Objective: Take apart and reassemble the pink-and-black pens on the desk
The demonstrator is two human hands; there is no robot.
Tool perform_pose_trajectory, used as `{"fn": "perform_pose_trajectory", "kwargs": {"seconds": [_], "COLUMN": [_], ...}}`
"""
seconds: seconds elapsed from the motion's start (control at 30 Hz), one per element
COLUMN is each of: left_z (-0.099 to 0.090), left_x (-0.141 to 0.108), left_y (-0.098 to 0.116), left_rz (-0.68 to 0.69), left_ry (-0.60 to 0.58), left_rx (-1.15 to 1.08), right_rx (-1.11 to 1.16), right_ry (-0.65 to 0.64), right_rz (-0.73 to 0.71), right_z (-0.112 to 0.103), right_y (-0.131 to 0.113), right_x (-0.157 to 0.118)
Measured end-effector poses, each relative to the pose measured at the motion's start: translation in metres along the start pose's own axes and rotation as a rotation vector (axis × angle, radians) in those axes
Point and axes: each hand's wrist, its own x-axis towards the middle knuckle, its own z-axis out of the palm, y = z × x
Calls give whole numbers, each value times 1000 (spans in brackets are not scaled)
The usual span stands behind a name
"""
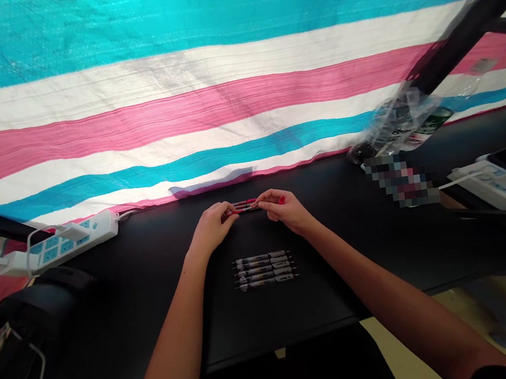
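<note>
Black tabletop (pixel 298 308) carries a clear plastic bag (pixel 397 122) at two o'clock, its dark contents unclear; left hand (pixel 211 228) and right hand (pixel 284 210) pinch red-trimmed pens (pixel 241 207) between narrowly closed fingers, five more pens (pixel 264 269) lying at six o'clock.

Matt blk desk top (pixel 271 318), glossy plastic pens (pixel 264 269), woven plastic tarp (pixel 176 112).

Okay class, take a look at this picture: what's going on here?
A person is holding red-trimmed pens between their left hand and right hand, near the far edge of a black table. Nearer the person, five more pens lie side by side. A power strip sits to the left, and a striped tarp hangs behind.
</note>
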Motion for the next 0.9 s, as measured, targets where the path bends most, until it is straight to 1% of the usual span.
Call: {"fn": "perform_pose_trajectory", "kwargs": {"seconds": [0.13,0.37,0.77,0.83,0.9], "left_z": [0,1,5,5,5], "left_x": [0,0,-2,-1,-1], "left_y": [-1,2,4,3,2], "left_rz": [-4,-6,-16,-19,-33], "left_ry": [-12,-41,-61,-62,-52], "left_rx": [-9,-14,-5,-11,-17], "right_rx": [-3,-25,-49,-68,-46], "right_ry": [-40,-29,-70,-60,-23], "right_rz": [-5,-7,20,24,-4], "right_z": [0,-1,4,5,5], "right_y": [1,4,4,4,3], "right_x": [0,1,-2,-1,0]}}
